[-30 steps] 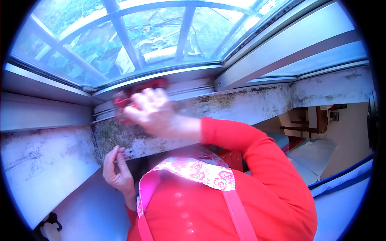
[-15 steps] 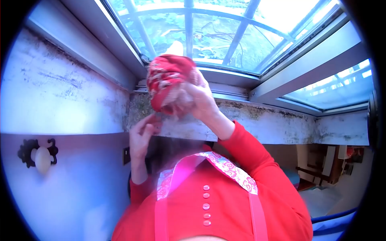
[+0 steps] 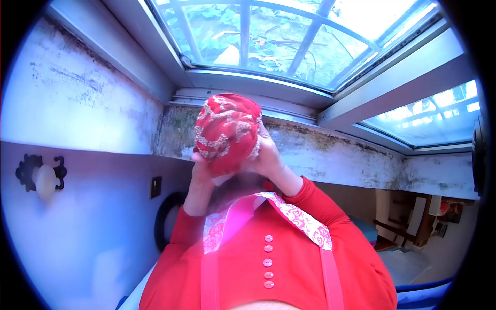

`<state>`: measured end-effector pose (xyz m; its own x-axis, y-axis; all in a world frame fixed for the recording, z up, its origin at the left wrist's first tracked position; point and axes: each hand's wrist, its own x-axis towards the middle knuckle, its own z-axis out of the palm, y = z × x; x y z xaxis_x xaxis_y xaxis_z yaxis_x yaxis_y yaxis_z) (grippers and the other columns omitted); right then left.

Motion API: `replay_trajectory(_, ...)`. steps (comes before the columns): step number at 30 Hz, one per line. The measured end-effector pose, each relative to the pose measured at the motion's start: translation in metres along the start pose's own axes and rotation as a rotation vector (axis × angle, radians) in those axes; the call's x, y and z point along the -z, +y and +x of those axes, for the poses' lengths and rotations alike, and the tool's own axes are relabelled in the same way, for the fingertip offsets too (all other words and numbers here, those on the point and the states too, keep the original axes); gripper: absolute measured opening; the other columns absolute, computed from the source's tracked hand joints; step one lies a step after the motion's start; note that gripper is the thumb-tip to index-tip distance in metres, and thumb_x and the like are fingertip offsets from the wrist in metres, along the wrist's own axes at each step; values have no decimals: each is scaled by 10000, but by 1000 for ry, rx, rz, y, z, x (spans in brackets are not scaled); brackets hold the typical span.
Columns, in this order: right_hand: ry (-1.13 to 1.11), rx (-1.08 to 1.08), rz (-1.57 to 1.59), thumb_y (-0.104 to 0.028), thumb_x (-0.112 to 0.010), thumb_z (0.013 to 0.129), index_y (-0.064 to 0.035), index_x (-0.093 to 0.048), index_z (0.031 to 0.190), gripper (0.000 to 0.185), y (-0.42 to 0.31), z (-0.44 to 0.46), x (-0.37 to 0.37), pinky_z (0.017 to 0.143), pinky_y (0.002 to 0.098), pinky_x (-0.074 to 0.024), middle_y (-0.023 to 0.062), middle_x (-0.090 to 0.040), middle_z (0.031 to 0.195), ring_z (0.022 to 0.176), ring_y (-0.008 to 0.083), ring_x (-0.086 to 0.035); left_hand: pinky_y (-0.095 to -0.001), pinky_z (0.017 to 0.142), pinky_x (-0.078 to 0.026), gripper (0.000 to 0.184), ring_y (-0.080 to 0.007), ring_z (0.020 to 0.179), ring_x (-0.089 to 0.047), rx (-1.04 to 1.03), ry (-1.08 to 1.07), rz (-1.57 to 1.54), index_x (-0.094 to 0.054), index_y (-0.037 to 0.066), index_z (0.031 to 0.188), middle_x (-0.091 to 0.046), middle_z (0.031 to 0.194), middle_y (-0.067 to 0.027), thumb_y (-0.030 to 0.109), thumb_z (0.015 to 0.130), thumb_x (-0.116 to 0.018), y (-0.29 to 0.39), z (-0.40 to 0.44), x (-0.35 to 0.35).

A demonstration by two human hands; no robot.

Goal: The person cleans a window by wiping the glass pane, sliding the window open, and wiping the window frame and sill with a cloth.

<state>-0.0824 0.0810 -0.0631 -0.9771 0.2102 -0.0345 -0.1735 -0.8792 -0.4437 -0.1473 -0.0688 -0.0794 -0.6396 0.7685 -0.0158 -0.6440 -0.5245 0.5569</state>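
Observation:
A bunched red cloth [image 3: 227, 129] with raised whitish patterning is held up in front of my chest, below the window. Its exact kind is unclear. My right hand [image 3: 268, 155] grips it from the right side, with the fingers partly behind the fabric. On the lower left, my left hand [image 3: 201, 173] is closed on the cloth's edge, its fingers mostly covered. I wear a red buttoned top [image 3: 294, 248] with pink straps and a floral band [image 3: 297, 219].
A barred window [image 3: 274, 41] slopes overhead, with a second window pane [image 3: 423, 113] to the right. Dark stains mark the white ledge [image 3: 330, 150]. A wall lamp [image 3: 45, 181] and a switch plate [image 3: 155, 187] are on the left wall. Wooden furniture [image 3: 418, 222] stands at right.
The red cloth has come lower and turned, showing more of its pattern. My left hand, apart from it before with fingers loose, now holds it too. My right hand has kept hold and moved down.

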Motion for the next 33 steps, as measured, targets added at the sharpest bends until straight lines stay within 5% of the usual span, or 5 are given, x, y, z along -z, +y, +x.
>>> replay_trajectory(6, -72, 355, -1136, -128, -636, 914, -42, -594, 1297, 395, -15, 16, 6, 1070, 343, -376, 106, -557, 1248, 1267, 218, -467, -487, 1071, -453, 906, -344, 1285, -530, -32, -53, -150, -353, 20, 1476, -501, 1429, -184, 449, 807, -788, 14, -19, -14)
replay_trajectory(11, -112, 71, -1203, -66, -680, 897, -12, -583, 1305, 424, -56, 8, 1, 935, 278, -484, 71, -555, 1286, 1108, 143, -585, -454, 1021, -494, 771, -298, 1177, -608, 63, 46, 110, -462, -14, 1382, -609, 1287, -159, 68, 705, -823, 31, -27, 21)
replay_trajectory(14, 8, 217, -1117, 14, -649, 891, -7, -596, 1292, 405, -71, 3, -7, 893, 248, -497, 70, -567, 1274, 1031, 112, -605, -387, 1018, -493, 843, -240, 1156, -615, 67, 126, 391, -487, -11, 1368, -626, 1264, -123, -62, 612, -856, 45, -30, 16)
replay_trajectory(22, -293, 403, -1386, -12, -719, 847, -51, -629, 1277, 441, -77, 3, -50, 635, 183, -440, 80, -590, 1251, 827, 61, -568, -362, 1084, -400, 828, -230, 1294, -495, -46, -79, 1010, -572, 22, 1333, -439, 1456, -139, 145, 592, -919, 72, -8, -28)
replay_trajectory(33, -136, 253, -1530, 61, -754, 759, -17, -678, 975, 242, -87, -5, -18, 617, 194, -447, 13, -580, 919, 717, 51, -534, -351, 1074, -415, 882, -198, 1252, -526, -58, 75, 794, -497, -34, 1377, -503, 1409, -112, 106, 618, -923, 61, -15, -1)
